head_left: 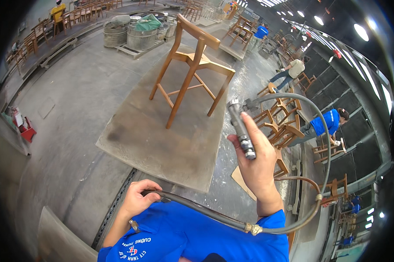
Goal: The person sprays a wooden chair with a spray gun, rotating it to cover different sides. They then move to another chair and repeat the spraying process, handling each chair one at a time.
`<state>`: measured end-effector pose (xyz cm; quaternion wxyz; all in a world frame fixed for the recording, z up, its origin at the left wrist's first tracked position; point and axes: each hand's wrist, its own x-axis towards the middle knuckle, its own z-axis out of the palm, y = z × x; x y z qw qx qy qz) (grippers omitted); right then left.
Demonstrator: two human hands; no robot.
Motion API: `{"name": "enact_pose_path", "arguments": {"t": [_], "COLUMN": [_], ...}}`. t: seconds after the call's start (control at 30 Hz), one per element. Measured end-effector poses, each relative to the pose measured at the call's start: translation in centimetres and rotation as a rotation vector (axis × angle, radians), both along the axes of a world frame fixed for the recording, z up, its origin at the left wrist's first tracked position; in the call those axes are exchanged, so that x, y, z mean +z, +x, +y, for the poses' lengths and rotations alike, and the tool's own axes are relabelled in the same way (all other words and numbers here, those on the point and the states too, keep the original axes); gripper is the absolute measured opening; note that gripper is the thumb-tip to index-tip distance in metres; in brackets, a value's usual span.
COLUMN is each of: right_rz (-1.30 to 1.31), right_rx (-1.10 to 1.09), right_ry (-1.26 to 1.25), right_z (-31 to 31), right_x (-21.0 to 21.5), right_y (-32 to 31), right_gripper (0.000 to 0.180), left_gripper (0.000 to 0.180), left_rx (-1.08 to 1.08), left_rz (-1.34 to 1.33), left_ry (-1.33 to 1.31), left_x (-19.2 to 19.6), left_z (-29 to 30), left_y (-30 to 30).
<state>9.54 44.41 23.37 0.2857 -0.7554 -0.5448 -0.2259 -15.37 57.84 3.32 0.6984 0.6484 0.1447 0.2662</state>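
Note:
My right hand (260, 163) is closed around a small metal spray gun (239, 126), raised to the right of a wooden chair. From the gun a grey hose (325, 131) loops out right and comes back across my front. My left hand (138, 198) grips that hose low in front of me, fingers wrapped over it. Tape binds the hose in a couple of places. The brown chair (190, 65), with a curved backrest and a paler seat, stands upright on a flat, stained board (162, 148). Neither hand touches the chair.
A chain track (114, 207) runs along the floor by the board. Metal drums (142, 37), one draped with green plastic, stand far left. A red container (27, 131) sits at the left. Several wooden chairs (277, 113) and a person in blue (328, 122) are at the right.

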Motion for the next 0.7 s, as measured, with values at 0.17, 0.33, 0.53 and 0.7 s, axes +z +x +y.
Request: {"name": "enact_pose_path", "arguments": {"t": [0.17,0.33,0.53,0.7], "right_rz": [-0.006,0.127,0.308,0.447], "right_rx": [-0.055,-0.084,-0.091,-0.133], "right_ry": [-0.001,-0.106,-0.316,-0.410], "right_z": [2.9,3.8,5.1,5.5], "right_x": [-0.7,-3.4,-10.4,-13.7], "right_y": [-2.0,-2.3,-2.3,-2.1], "right_gripper": [0.063,0.058,0.052,0.050], "left_gripper": [0.042,0.044,0.044,0.041], "left_rx": [-0.017,-0.031,0.044,0.069], "left_rz": [0.018,0.015,0.053,0.119], "left_ry": [-0.109,-0.053,-0.059,-0.070], "left_x": [-1.1,-1.6,-2.2,-2.2], "left_z": [3.2,4.6,5.6,6.4], "left_y": [-2.1,-2.8,-3.7,-4.7]}}
